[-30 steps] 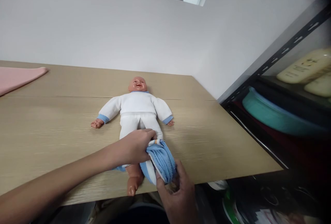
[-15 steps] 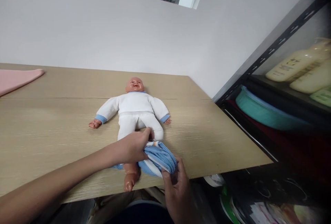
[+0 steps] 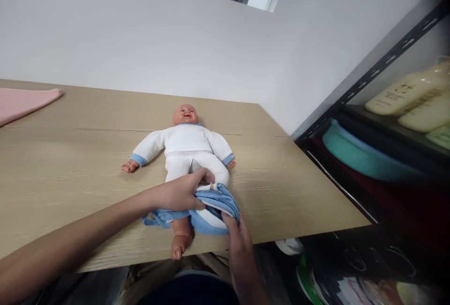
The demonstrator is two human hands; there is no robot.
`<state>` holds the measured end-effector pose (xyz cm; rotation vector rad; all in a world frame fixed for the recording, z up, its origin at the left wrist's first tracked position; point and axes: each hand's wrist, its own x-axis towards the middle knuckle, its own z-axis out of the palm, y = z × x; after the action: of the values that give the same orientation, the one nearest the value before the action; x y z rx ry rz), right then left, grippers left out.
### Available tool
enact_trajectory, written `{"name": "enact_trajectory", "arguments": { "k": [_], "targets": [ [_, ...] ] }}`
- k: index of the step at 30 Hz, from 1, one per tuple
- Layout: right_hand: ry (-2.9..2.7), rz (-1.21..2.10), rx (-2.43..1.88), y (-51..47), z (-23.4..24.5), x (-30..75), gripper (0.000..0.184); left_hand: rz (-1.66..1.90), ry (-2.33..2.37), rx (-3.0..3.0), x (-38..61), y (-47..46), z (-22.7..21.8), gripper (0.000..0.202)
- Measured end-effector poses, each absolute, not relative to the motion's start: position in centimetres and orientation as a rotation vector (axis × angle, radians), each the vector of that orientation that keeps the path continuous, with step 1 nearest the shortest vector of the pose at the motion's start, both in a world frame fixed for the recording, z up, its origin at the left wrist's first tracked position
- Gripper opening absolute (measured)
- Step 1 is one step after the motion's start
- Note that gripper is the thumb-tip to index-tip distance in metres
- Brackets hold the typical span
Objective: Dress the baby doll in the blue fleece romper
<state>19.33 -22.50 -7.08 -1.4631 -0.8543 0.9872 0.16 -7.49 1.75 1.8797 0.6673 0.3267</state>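
Observation:
A baby doll [image 3: 188, 138] lies on its back on the wooden table, head toward the wall, in a white top with blue cuffs and white bottoms. Blue-and-white terry pants [image 3: 211, 223] are bunched around its lower legs. One bare foot [image 3: 179, 244] sticks out at the table's front edge; the other is hidden in the cloth. My left hand [image 3: 191, 190] pinches the bunched blue cloth at its upper left, by the doll's knee. My right hand [image 3: 239, 239] grips the same cloth from the lower right, thumb on top and fingers partly hidden.
A pink cloth [image 3: 28, 103] lies at the table's far left. White wall stands behind the table [image 3: 87, 155]. On the right, a dark metal shelf holds cream-coloured bottles [image 3: 404, 94] and a teal basin [image 3: 362, 152]. Clutter fills the space below right.
My right hand has moved up slightly, and the bunched cloth is spread wider, showing a dark gap. The view has shifted a little.

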Motion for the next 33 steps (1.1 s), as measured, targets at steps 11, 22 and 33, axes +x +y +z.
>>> {"name": "enact_trajectory", "arguments": {
  "k": [11, 22, 33],
  "targets": [
    [-0.886, 0.763, -1.585, -22.4, -10.3, 19.5, 0.072, 0.249, 0.564, 1.86, -0.1, -7.5, 2.3, 0.079],
    [-0.967, 0.725, -1.376, -21.1, -6.6, 19.3, 0.043, 0.315, 0.703, 1.944, -0.2, -7.1, 3.1, 0.047],
    [-0.968, 0.973, -1.258, -18.9, -4.6, 21.1, 0.041, 0.343, 0.748, 1.967, -0.1, -6.9, 2.5, 0.049]
  ]
}}
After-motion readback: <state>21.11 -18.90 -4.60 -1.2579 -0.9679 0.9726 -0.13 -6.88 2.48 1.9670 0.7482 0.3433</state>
